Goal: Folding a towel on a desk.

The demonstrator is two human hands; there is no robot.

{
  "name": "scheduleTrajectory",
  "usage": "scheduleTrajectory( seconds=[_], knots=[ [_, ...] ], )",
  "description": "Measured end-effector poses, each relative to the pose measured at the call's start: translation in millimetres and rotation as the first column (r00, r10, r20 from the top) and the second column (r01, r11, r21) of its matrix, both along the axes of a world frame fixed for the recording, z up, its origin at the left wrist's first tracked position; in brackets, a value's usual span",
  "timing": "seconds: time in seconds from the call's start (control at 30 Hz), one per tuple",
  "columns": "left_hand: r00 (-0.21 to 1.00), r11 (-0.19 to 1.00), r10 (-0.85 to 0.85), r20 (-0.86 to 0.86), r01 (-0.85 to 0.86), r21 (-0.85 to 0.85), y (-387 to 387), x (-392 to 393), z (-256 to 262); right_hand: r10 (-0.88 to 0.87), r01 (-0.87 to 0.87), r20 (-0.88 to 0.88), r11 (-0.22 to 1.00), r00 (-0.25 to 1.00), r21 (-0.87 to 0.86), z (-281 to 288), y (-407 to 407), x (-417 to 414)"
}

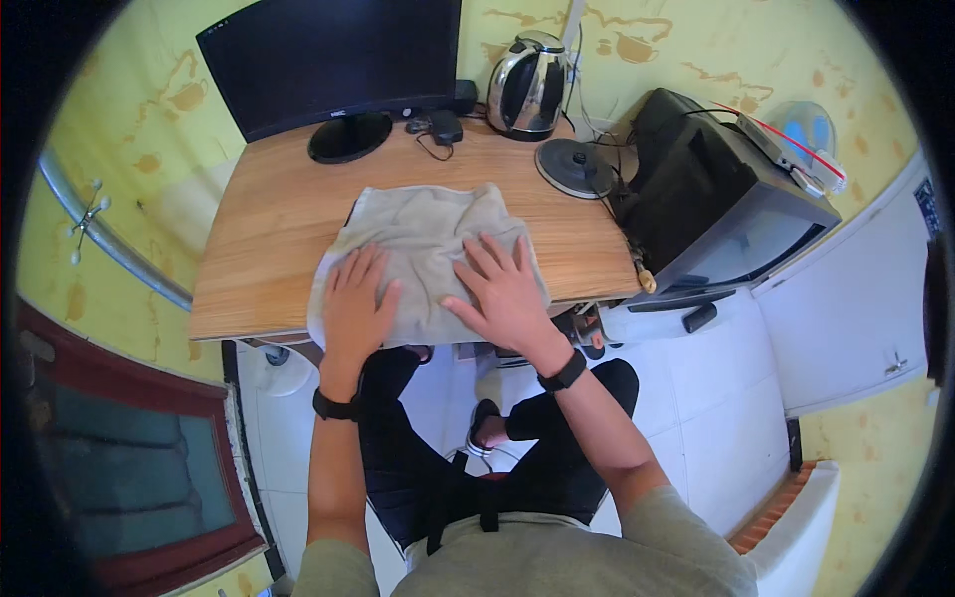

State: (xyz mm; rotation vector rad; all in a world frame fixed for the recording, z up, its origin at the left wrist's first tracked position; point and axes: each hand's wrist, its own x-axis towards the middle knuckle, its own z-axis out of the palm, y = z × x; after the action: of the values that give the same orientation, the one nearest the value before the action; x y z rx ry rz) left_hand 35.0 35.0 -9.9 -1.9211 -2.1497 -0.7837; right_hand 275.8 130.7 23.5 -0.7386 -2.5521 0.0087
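Observation:
A light grey cloth (425,224) with creases lies spread on the wooden desk (261,239), its near edge at the desk's front edge. My left hand (359,302) rests flat on the left part of the cloth, fingers slightly apart. On its right part lies my right hand (501,295), palm down with the fingers spread. Neither hand grips the cloth. Each wrist wears a black band. A dark edge of something shows at the cloth's upper left; what it is I cannot tell.
Behind the cloth stand a black monitor (336,60), a power adapter (446,127) and a steel electric kettle (527,86). The kettle's base (574,168) sits to the right with cables. A bulky old television (716,194) is beside the desk's right edge, with devices on top.

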Motion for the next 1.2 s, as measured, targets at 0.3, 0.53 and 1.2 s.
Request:
scheduleTrajectory(
  seconds=[0.3, 0.53, 1.2],
  knots=[
    [0.989, 0.998, 0.051, -0.140, -0.056, -0.031, -15.4, -3.7, 0.6, -0.060, 0.059, -0.036, 0.998, 0.998, -0.008, -29.3, 1.9, -8.9],
    [0.993, 0.995, -0.011, -0.121, -0.001, -0.101, -53.2, 31.3, 4.0, -0.061, 0.060, 0.002, 0.992, 0.998, -0.110, -25.8, -31.9, 47.8],
    [0.982, 0.994, -0.104, -0.159, 0.108, 0.012, -3.8, 16.0, 0.8, -0.104, 0.104, -0.002, 0.994, 0.995, -0.026, -27.6, 6.2, 17.3]
  ],
)
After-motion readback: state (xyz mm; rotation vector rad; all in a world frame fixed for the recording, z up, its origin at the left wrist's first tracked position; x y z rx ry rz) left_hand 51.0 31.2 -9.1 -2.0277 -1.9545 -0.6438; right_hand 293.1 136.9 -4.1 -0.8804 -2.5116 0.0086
